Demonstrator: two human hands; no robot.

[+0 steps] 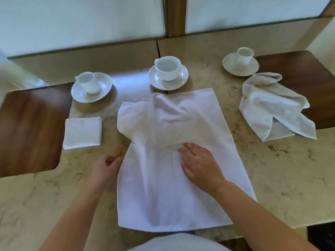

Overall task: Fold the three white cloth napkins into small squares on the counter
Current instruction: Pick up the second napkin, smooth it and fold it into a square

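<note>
A large white napkin [163,187] lies spread on the marble counter [272,178] in front of me, wrinkled and bunched at its far left corner. My right hand [199,165] rests flat on its middle, fingers spread. At the napkin's left edge is my left hand [105,169], its fingertips touching the hem; whether it pinches the cloth is unclear. To the left lies a napkin folded into a small square [82,132]. A crumpled white napkin [272,109] lies at the right.
Three white cups on saucers stand along the back: left [90,86], middle [167,72], right [241,60]. Dark wooden inlays sit at the counter's left [30,129] and right [308,84]. The counter's near edge runs just below the spread napkin.
</note>
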